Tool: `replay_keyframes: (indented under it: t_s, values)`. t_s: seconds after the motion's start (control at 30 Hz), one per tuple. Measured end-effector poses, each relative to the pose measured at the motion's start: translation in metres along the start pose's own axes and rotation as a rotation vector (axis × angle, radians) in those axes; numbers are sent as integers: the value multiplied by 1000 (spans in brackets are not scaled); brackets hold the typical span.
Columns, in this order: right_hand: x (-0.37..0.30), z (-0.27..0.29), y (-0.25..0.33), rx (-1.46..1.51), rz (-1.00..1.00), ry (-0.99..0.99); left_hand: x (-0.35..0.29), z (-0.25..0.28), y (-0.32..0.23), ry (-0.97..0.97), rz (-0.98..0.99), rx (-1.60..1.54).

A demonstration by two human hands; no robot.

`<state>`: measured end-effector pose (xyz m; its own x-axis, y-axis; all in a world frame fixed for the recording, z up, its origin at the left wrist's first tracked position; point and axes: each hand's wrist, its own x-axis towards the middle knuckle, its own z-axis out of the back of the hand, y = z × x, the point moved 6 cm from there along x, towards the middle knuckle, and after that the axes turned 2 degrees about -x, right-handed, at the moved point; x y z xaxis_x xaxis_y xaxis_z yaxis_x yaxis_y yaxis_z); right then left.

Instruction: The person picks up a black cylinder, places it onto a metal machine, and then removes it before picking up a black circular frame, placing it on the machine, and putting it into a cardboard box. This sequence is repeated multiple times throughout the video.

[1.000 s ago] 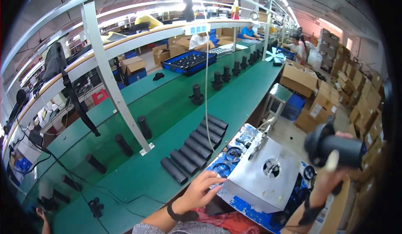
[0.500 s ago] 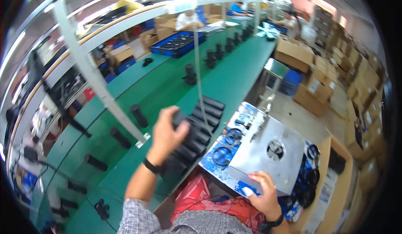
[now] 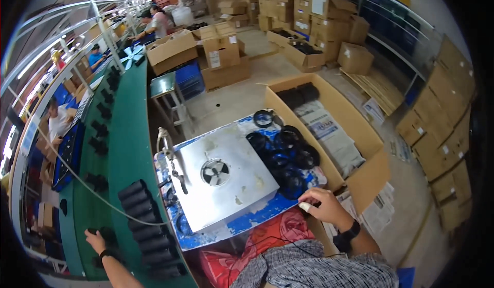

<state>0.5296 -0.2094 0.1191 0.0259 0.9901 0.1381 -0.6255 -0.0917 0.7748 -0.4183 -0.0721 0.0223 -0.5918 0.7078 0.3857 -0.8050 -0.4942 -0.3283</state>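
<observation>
On the green bench, my left hand (image 3: 96, 241) reaches out with its fingers curled round a dark, blurred black cylinder (image 3: 106, 233). Part of that cylinder is hidden by the hand. Just right of it lies a stack of black cylinders (image 3: 146, 221), side by side along the bench edge. My right hand (image 3: 325, 206) is at the near right corner of the blue-and-white worktop (image 3: 234, 228), its fingers bent and apart, white wrapping on the thumb. Nothing shows in it. Black rings (image 3: 292, 184) lie in a heap just beyond its fingertips.
A metal box (image 3: 242, 169) with a round fan opening and a clamp (image 3: 177, 172) stands on the worktop. To its right is an open carton (image 3: 355, 133) with black cylinders and paper. A thin hose (image 3: 92, 190) crosses the bench. Other people (image 3: 62, 120) work farther off.
The view has swung to the right. My left hand has gone from above the cylinder stack to the bench left of it. The right hand has left the metal box's front for the rings.
</observation>
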Motion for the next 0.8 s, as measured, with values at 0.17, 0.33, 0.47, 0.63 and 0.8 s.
replay_keyframes:
  t_s: [0.17, 0.33, 0.47, 0.63, 0.8]
  values:
    - [64, 7, -59, 9, -82, -80, -16, 38, -18, -250, -89, 49]
    - [192, 2, -93, -335, 338, -267, -125, 97, -173, -252, -355, -215]
    - [320, -46, -122, -596, 243, -107, -281, 158, -264, -39, -347, -670]
    - [394, -97, -168, -665, -102, 58, -393, 165, -288, 194, -188, -744]
    - [408, -96, -213, -788, -178, 46, -421, 166, -314, 284, -86, -825]
